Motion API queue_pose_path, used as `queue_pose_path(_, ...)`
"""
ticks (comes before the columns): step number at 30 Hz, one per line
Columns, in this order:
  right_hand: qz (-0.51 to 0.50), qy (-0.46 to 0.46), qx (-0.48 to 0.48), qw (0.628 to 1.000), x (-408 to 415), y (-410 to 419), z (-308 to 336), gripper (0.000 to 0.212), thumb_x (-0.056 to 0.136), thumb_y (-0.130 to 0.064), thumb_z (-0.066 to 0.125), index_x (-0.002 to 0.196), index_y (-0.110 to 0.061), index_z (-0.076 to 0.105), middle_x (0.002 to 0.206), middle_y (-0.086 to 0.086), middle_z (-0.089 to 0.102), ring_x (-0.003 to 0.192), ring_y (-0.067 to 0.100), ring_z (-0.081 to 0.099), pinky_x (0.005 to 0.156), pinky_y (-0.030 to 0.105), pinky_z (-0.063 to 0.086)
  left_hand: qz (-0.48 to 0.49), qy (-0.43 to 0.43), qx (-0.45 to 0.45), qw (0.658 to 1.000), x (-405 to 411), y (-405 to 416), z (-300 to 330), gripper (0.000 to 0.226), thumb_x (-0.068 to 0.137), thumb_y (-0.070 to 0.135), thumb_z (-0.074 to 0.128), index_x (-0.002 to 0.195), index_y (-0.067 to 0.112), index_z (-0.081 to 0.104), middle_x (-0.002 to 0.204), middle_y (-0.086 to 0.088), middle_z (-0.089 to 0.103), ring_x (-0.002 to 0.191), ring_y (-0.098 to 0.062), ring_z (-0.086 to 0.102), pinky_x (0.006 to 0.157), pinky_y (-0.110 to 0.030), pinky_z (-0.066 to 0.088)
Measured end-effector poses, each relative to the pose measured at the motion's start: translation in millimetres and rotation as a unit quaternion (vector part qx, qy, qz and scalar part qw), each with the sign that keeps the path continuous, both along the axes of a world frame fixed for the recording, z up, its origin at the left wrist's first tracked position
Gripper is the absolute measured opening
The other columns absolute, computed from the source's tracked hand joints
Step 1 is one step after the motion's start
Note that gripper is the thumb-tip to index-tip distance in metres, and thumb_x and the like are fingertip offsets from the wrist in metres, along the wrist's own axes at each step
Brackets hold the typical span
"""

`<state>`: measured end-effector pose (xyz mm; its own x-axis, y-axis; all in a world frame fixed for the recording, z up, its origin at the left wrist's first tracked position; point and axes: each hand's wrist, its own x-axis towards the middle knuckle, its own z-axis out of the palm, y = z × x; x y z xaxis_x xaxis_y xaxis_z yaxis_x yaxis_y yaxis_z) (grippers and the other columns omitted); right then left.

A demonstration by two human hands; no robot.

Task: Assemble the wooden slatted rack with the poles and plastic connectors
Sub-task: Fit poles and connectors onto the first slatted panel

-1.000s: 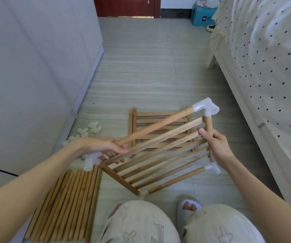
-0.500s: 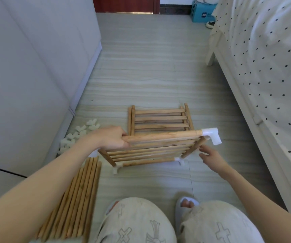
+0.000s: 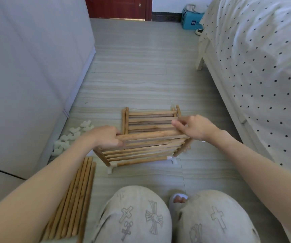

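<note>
Grey striped floor [image 3: 141,71] holds a slatted rack panel [image 3: 141,146] standing on white plastic connectors [image 3: 110,169]. Left hand [image 3: 106,136] grips its top pole; right hand [image 3: 193,128] hovers loosely open (slightly blurred) at the other end. Spare poles [image 3: 74,204] lie left, bed [image 3: 255,67] right.

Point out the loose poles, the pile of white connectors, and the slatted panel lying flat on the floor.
loose poles [image 3: 74,195], head view, middle of the bundle.
white connectors [image 3: 71,135], head view, centre of the pile.
flat slatted panel [image 3: 150,120], head view, middle slat.
</note>
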<state>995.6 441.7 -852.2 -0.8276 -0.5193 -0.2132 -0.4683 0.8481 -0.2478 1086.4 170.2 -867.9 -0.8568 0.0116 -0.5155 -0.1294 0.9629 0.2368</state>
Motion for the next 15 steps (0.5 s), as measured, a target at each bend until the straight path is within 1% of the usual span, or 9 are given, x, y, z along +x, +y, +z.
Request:
queue_pose_path(1, 0.010, -0.048, 0.048, 0.998, -1, -5, -1, 0.051, 0.095, -0.058, 0.023, 0.096, -0.027, 0.064, 0.095, 0.011, 0.062, 0.104, 0.030, 0.056, 0.080, 0.034, 0.040, -0.002, 0.005, 0.001, 1.000, 1, -1, -1, 0.025, 0.084, 0.049, 0.057, 0.082, 0.025, 0.060, 0.079, -0.001, 0.062, 0.071, -0.016, 0.054, 0.057, -0.028, 0.036)
queue_pose_path(3, 0.005, -0.105, 0.088, 0.991, -5, -9, -4, 0.068, 0.091, -0.066, 0.013, 0.108, -0.025, 0.065, 0.102, 0.010, 0.060, 0.114, 0.030, 0.052, 0.089, 0.037, 0.037, 0.000, 0.012, 0.026, 1.000, 2, -6, -2, 0.031, 0.079, 0.053, 0.060, 0.090, 0.024, 0.065, 0.082, -0.003, 0.065, 0.075, -0.018, 0.057, 0.062, -0.030, 0.040)
queue_pose_path(6, -0.008, -0.146, 0.103, 0.984, -12, -13, -7, 0.069, 0.087, -0.070, 0.007, 0.082, -0.025, 0.059, 0.108, 0.010, 0.057, 0.121, 0.031, 0.047, 0.099, 0.038, 0.033, 0.005, 0.006, 0.085, 0.996, 2, -13, -2, 0.025, 0.079, 0.048, 0.066, 0.094, 0.028, 0.065, 0.084, 0.000, 0.065, 0.079, -0.019, 0.058, 0.069, -0.034, 0.044)
queue_pose_path(7, -0.015, -0.162, 0.107, 0.981, -14, -14, -8, 0.072, 0.085, -0.071, 0.006, 0.091, -0.024, 0.060, 0.119, 0.012, 0.057, 0.124, 0.031, 0.045, 0.102, 0.038, 0.032, 0.003, 0.003, 0.084, 0.996, 1, -15, -2, 0.025, 0.080, 0.049, 0.066, 0.094, 0.028, 0.064, 0.086, 0.000, 0.065, 0.080, -0.019, 0.058, 0.070, -0.034, 0.044)
queue_pose_path(9, -0.032, -0.183, 0.118, 0.975, -20, -16, -9, 0.090, 0.082, -0.075, 0.005, 0.126, -0.016, 0.057, 0.140, 0.011, 0.047, 0.131, 0.029, 0.039, 0.108, 0.038, 0.028, 0.003, -0.013, 0.061, 0.998, -1, -16, -2, 0.028, 0.081, 0.053, 0.063, 0.093, 0.028, 0.061, 0.088, 0.001, 0.064, 0.082, -0.018, 0.057, 0.073, -0.033, 0.044)
queue_pose_path(10, -0.037, -0.183, 0.123, 0.975, -22, -18, -10, 0.094, 0.081, -0.076, 0.004, 0.131, -0.014, 0.053, 0.142, 0.010, 0.046, 0.133, 0.028, 0.038, 0.109, 0.039, 0.027, 0.008, -0.029, 0.048, 0.998, -2, -16, -3, 0.031, 0.081, 0.056, 0.061, 0.094, 0.027, 0.059, 0.091, 0.002, 0.063, 0.084, -0.016, 0.056, 0.075, -0.033, 0.044)
queue_pose_path(12, -0.026, -0.158, 0.126, 0.979, -23, -19, -13, 0.091, 0.081, -0.076, 0.003, 0.117, -0.015, 0.061, 0.126, 0.010, 0.056, 0.125, 0.029, 0.045, 0.103, 0.039, 0.032, 0.022, -0.051, 0.046, 0.997, -6, -17, -3, 0.036, 0.081, 0.055, 0.061, 0.099, 0.025, 0.058, 0.097, 0.002, 0.061, 0.089, -0.016, 0.054, 0.078, -0.032, 0.043)
queue_pose_path(13, -0.018, -0.138, 0.122, 0.983, -24, -20, -14, 0.089, 0.081, -0.075, 0.002, 0.101, -0.014, 0.064, 0.110, 0.008, 0.060, 0.116, 0.029, 0.051, 0.097, 0.039, 0.035, 0.030, -0.047, 0.057, 0.997, -8, -17, -3, 0.037, 0.079, 0.053, 0.063, 0.103, 0.024, 0.059, 0.099, 0.002, 0.061, 0.091, -0.016, 0.054, 0.078, -0.031, 0.043)
queue_pose_path(15, -0.010, -0.110, 0.115, 0.987, -27, -21, -16, 0.088, 0.081, -0.074, 0.002, 0.084, -0.010, 0.062, 0.090, 0.004, 0.060, 0.097, 0.027, 0.055, 0.087, 0.038, 0.037, 0.040, -0.019, 0.075, 0.996, -12, -18, -2, 0.041, 0.075, 0.047, 0.069, 0.107, 0.022, 0.061, 0.100, 0.002, 0.061, 0.091, -0.016, 0.054, 0.075, -0.030, 0.044)
